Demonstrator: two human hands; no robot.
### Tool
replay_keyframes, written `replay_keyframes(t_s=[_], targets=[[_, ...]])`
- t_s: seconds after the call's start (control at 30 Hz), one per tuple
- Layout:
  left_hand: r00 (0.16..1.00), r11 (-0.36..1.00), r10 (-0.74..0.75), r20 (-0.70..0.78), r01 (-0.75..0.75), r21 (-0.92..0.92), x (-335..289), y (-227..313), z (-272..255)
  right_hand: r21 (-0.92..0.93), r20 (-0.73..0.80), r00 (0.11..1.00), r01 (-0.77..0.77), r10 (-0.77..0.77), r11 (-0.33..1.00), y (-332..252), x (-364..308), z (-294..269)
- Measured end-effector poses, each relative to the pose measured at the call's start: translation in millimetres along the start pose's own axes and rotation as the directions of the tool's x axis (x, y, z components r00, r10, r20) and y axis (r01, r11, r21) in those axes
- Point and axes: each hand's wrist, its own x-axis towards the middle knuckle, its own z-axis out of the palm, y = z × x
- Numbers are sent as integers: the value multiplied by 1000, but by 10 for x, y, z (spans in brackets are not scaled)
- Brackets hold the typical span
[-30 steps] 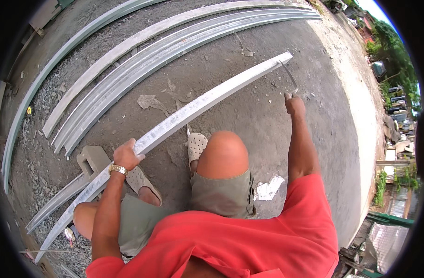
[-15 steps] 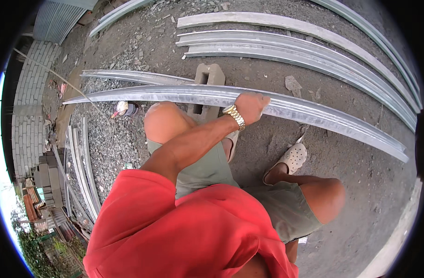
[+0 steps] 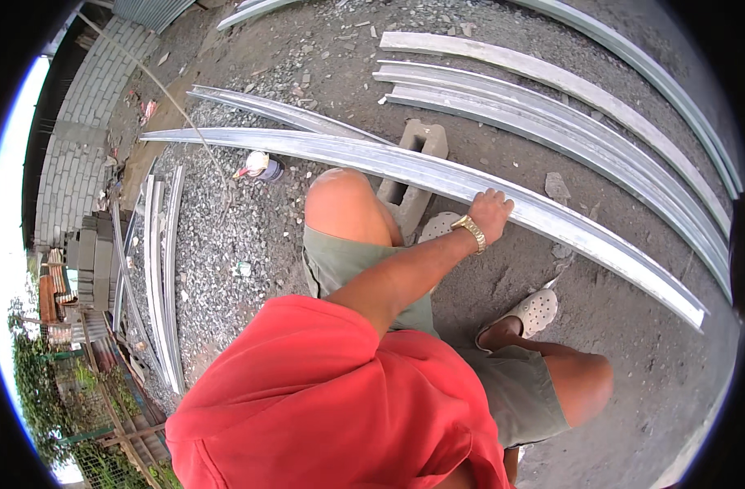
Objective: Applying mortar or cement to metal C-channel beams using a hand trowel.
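A person in a red shirt and olive shorts crouches on a gravel-strewn yard, left hand (image 3: 491,210) laid on a long grey metal channel (image 3: 551,224). The fingers (image 3: 503,198) curl over the channel's near edge, holding it; a gold wristwatch (image 3: 470,231) sits just behind them. The channel runs out to both sides of the fingers, resting across a grey concrete block (image 3: 410,173) just to their left, beside the raised knee. Beyond the fingers lie several more curved metal channels (image 3: 568,122) on the ground. Below them, a pale perforated clog (image 3: 537,310) is planted on the ground. Far to their left, a small can (image 3: 260,166) lies on the gravel. The right hand is out of sight.
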Motion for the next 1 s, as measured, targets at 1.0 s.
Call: replay_keyframes(t_s=[1.0], targets=[[973, 978, -101, 208, 136, -160, 629, -1576, -2178, -856, -5, 971, -128, 239, 501, -2892, -581, -219]])
